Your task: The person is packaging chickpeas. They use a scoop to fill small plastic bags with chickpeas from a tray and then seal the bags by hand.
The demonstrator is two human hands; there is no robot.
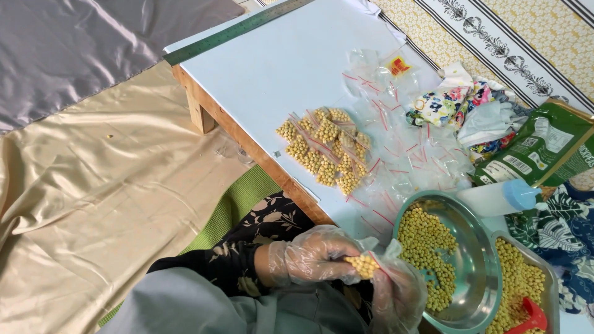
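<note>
Both hands wore thin clear plastic gloves and met low in the view, just in front of the person's lap. The left hand (312, 255) had its grip closed on a small clear bag of yellow chickpeas (363, 265), pinching it from the side, and the right hand (396, 294) closed on the same little bag from below. The bag sat between the two hands, just beside the rim of a round metal bowl (479, 272) holding loose chickpeas. Touching that bowl on its far side stood a metal tray (547, 266) with more chickpeas and a red scoop (531, 318) lying in it.

On the white worktop (291, 68), a pile of filled small bags (325, 148) lay near its front edge, with a spread of empty clear zip bags (414, 154) beside them. A metal ruler (238, 29) lay along the far edge. A green packet (535, 148), a white squeeze bottle with a blue cap (498, 198) and some floral cloth (448, 102) lay to the right.
</note>
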